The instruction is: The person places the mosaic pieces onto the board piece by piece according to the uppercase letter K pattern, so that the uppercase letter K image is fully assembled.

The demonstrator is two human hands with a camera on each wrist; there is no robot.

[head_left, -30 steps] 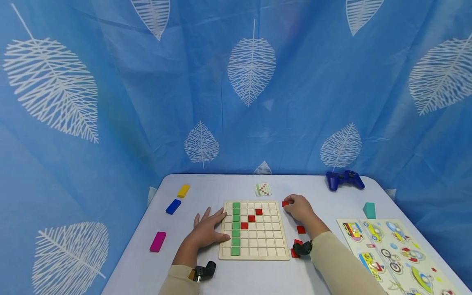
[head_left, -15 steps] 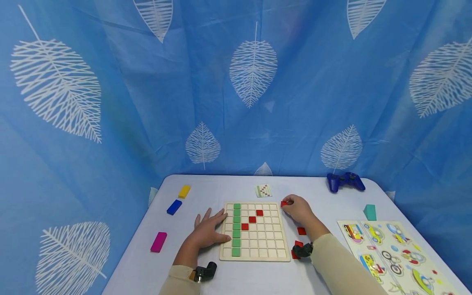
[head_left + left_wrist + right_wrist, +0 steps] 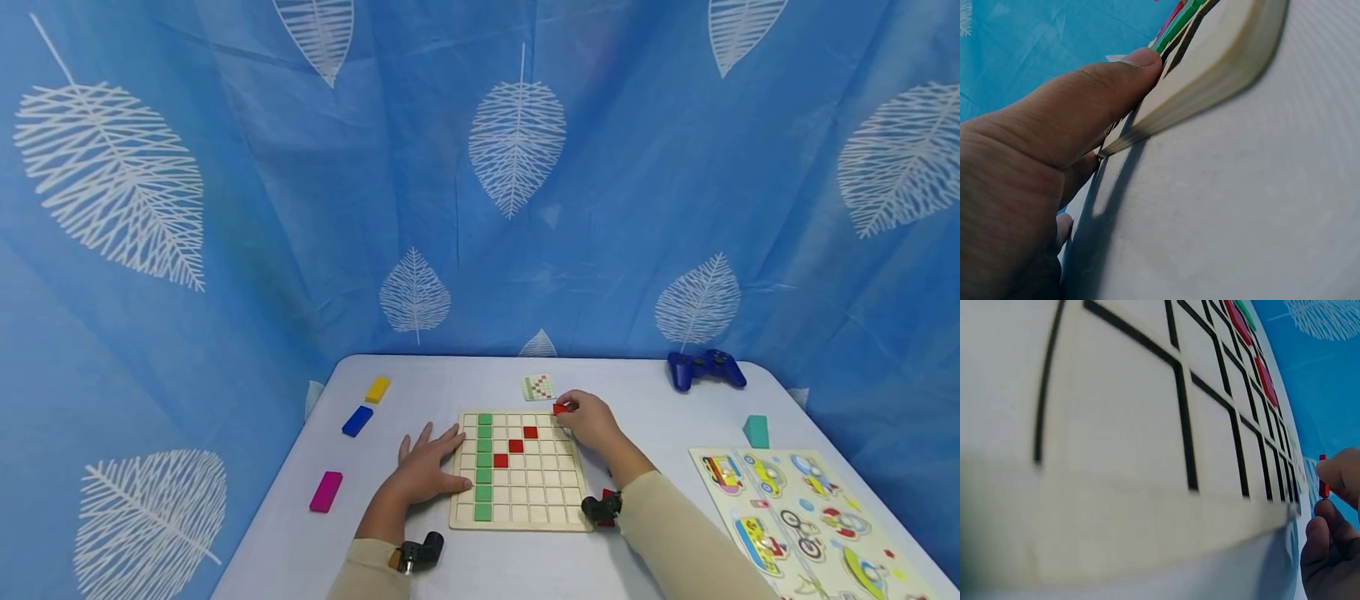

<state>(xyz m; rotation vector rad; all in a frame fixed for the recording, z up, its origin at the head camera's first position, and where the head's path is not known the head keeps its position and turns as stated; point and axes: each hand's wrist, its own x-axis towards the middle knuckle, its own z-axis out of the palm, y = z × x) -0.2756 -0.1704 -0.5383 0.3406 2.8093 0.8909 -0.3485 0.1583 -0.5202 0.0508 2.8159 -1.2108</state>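
A pale wooden grid board [image 3: 534, 495] lies on the white table. Down one of its columns runs a line of green tiles [image 3: 483, 460], and several red tiles [image 3: 516, 447] step diagonally up to the right. With fingers spread, my left hand [image 3: 422, 471] rests on the board's left edge; its thumb [image 3: 1104, 87] touches the frame. My right hand [image 3: 592, 418] pinches a red square tile [image 3: 559, 409] between thumb and fingertips above the board's top right corner. The right wrist view shows that tile [image 3: 1323, 478] held on edge.
A small pattern card [image 3: 538, 387] lies behind the board. Loose red tiles [image 3: 607, 495] sit partly hidden under my right wrist. At left are yellow [image 3: 377, 389], blue [image 3: 357, 421] and magenta blocks [image 3: 326, 492]; at right, a gamepad [image 3: 705, 369], teal block [image 3: 757, 432] and picture puzzle [image 3: 813, 492].
My right hand has carried the red tile leftward, from beside the board to over its top right corner. My left hand stays in place on the board's edge.
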